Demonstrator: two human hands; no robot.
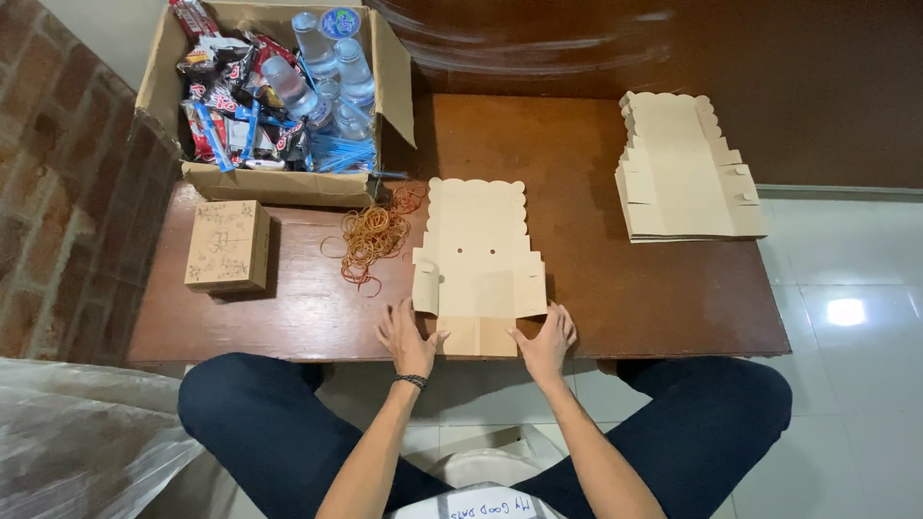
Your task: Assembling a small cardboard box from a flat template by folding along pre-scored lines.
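Note:
A flat, unfolded tan cardboard box blank (478, 259) with a scalloped far edge lies on the low brown wooden table (654, 298), its near flap at the table's front edge. My left hand (406, 336) presses on the blank's near left corner, fingers spread. On the near right corner rests my right hand (546, 340), also pressing with fingers apart. Neither hand grips anything.
A stack of flat box blanks (685, 168) sits at the table's right. A pile of rubber bands (373, 234) lies left of the blank. One folded small box (228, 246) stands at the left. Behind it, an open carton (279, 96) holds water bottles and snack packs.

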